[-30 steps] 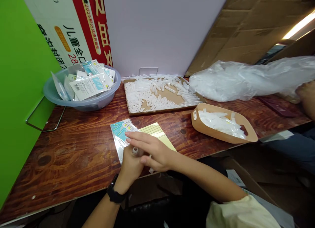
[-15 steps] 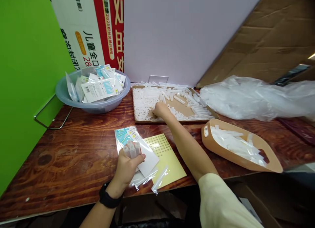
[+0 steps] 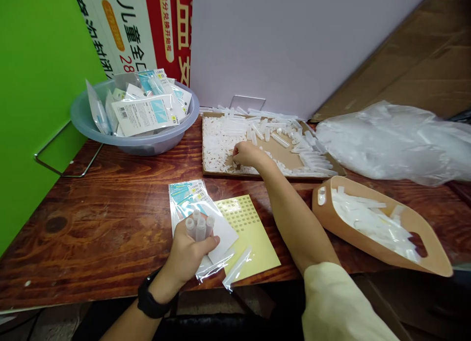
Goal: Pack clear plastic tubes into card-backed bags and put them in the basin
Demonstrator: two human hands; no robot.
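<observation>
My left hand is closed round three small clear plastic tubes, held upright near the table's front edge. Under it lie clear printed bags and a yellow sticker sheet. My right hand reaches forward into a flat cardboard tray of small white caps and clear tubes, its fingers curled down among the caps. What those fingers pinch is hidden.
A pale blue basin with filled printed bags stands at the back left. A tan scoop-shaped bin of clear tubes sits at the right, behind it a big clear plastic bag. Green, printed and white boards wall the back.
My right hand left the tubes in my left hand, reached forward to the cardboard tray and now picks among the caps. My left hand stayed in place with the tubes.
</observation>
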